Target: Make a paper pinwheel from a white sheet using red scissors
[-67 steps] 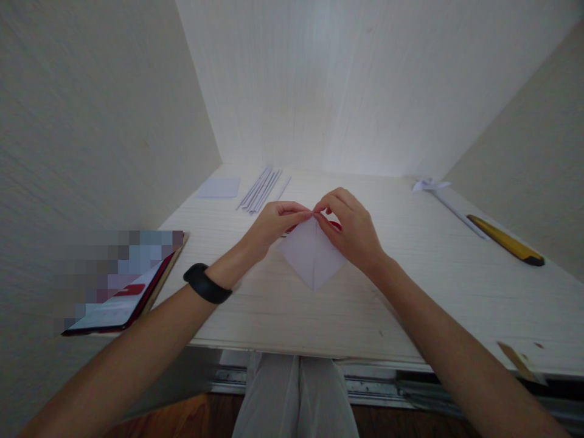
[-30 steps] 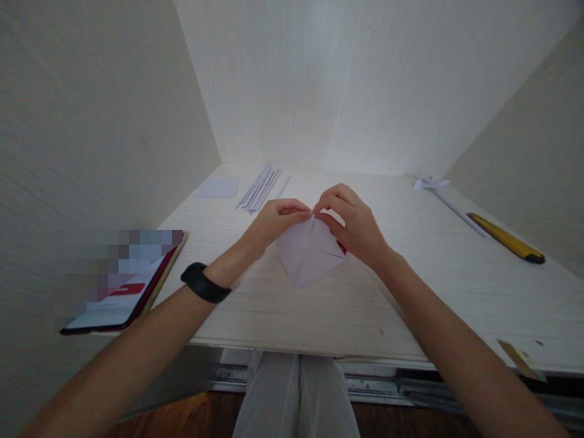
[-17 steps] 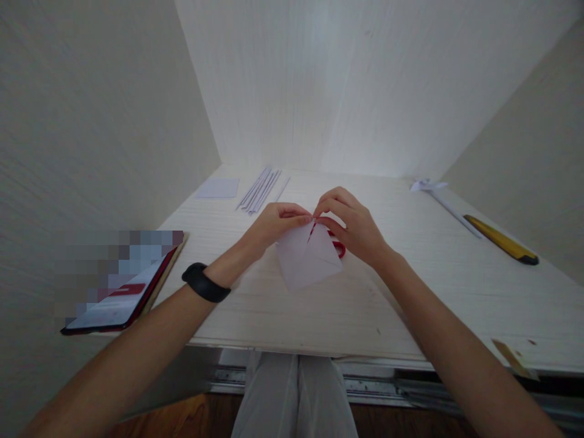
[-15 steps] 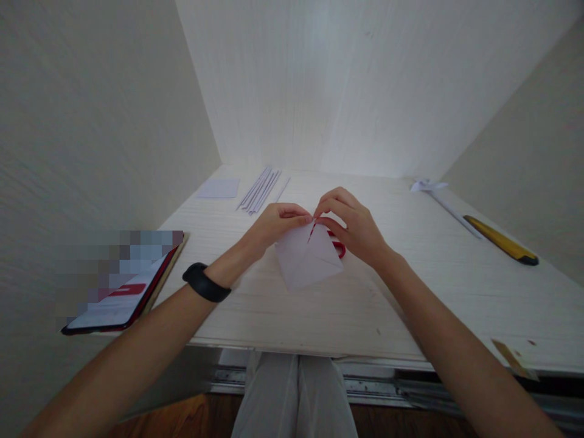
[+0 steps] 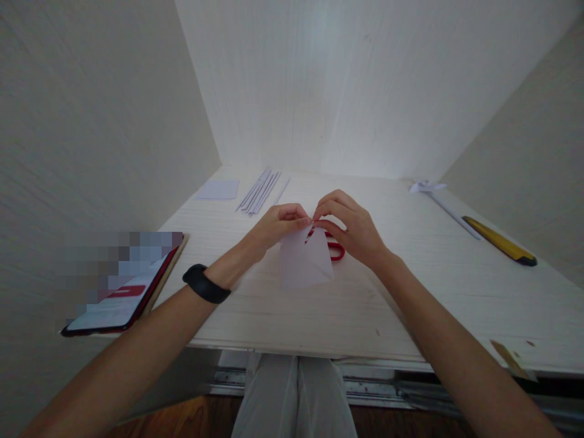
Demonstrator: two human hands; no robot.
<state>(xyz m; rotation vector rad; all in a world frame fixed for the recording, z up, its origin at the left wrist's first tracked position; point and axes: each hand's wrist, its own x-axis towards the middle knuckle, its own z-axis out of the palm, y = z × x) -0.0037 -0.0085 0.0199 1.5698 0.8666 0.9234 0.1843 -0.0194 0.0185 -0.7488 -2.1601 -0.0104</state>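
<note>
A white sheet of paper (image 5: 303, 264) hangs a little above the table, held at its far corner. My left hand (image 5: 285, 224) pinches that corner from the left, thumb against fingers. From the right, my right hand (image 5: 349, 222) closes its fingertips on the same corner. A slit near the pinched corner lets some red show through. Red-handled scissors (image 5: 337, 251) lie on the table behind the paper, partly covered by it and by my right hand.
Several thin rolled paper sticks (image 5: 259, 193) lie at the back, beside a flat white paper (image 5: 218, 189). A tablet (image 5: 132, 304) leans at the left edge. At right are a paper pinwheel on a stick (image 5: 451, 212) and a yellow utility knife (image 5: 497, 240). Walls enclose the table (image 5: 292, 328).
The paper has turned and its lower part has swung slightly left, uncovering more of the red scissor handle. Both hands stay almost where they were, still pinching the corner.
</note>
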